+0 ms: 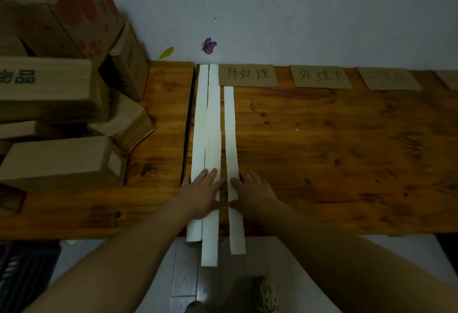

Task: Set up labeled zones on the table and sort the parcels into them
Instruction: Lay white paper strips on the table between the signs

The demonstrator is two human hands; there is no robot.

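head view: my left hand (202, 193) lies flat, fingers straight, pinning the two white strips (207, 127) so they don't slide. my right hand (255, 191), also flat, rests on the single strip (230, 127), probably to shift it into place as a zone divider. one cardboard label (247, 75) reads 待处理, the next label (321, 76) 处理中, and a third label (389, 78) is too blurred to read. parcels (49, 89) sit stacked at the table's (322, 151) left end.

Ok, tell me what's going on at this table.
A person is laying long white paper strips across the wooden table. The left hand presses flat on two strips lying side by side, and the right hand rests on a third strip just to their right. Handwritten cardboard labels lie along the wall edge. The parcels sit piled at the left; none is in a zone yet.
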